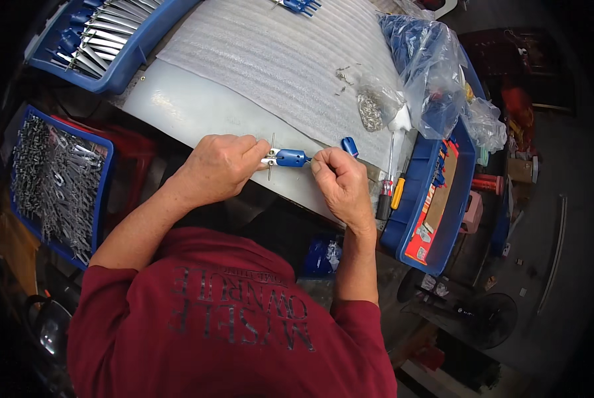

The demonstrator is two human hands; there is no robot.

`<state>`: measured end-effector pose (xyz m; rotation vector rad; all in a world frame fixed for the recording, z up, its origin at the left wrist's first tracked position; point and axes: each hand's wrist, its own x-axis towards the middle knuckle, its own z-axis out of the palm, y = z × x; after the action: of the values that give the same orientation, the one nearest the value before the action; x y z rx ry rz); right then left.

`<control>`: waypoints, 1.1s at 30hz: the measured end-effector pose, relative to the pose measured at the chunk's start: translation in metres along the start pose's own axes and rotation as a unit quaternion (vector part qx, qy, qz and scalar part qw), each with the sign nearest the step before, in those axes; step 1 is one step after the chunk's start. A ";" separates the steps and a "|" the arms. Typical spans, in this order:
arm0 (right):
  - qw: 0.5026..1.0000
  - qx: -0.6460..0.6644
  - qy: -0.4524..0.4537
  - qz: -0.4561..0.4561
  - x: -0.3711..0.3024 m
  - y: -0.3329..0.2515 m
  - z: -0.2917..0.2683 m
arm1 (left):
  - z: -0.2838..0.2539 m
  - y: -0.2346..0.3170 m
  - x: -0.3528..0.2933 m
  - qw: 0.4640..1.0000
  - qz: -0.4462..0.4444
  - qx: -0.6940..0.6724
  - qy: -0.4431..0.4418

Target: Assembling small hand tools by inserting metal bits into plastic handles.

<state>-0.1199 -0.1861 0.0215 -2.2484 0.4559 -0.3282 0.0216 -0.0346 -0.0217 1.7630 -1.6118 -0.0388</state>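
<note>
Over the near edge of the worktable, my left hand (223,166) is closed on the silver end of a small tool with a blue plastic body (290,158). A thin metal rod (272,174) crosses the tool at the join of silver and blue. At the blue body's right end, the fingers of my right hand (342,180) are pinched together; whatever sits between them is too small to make out. Just beyond that hand lies a loose blue plastic piece (349,146).
Ribbed foam sheet (264,60) covers much of the table, with a bag of small metal parts (370,111) on it. Right are screwdrivers with black-red (384,199) and yellow (398,192) handles, and a blue bin (408,222). Left stand a crate of metal parts (65,179) and another bin (121,74).
</note>
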 end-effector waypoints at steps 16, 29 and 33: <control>0.997 -0.068 -0.031 0.016 0.007 0.003 0.008 | 0.008 0.000 -0.002 0.996 0.015 0.082 -0.022; 0.993 -0.073 -0.017 0.089 0.007 0.001 0.018 | 0.007 0.001 -0.003 0.993 0.013 0.107 -0.041; 0.990 -0.065 -0.031 0.121 0.009 0.000 0.017 | 0.006 0.001 -0.002 0.992 0.008 0.114 -0.058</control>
<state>-0.1060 -0.1789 0.0111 -2.2891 0.7271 -0.1050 0.0171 -0.0358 -0.0261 1.9500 -1.7716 0.0540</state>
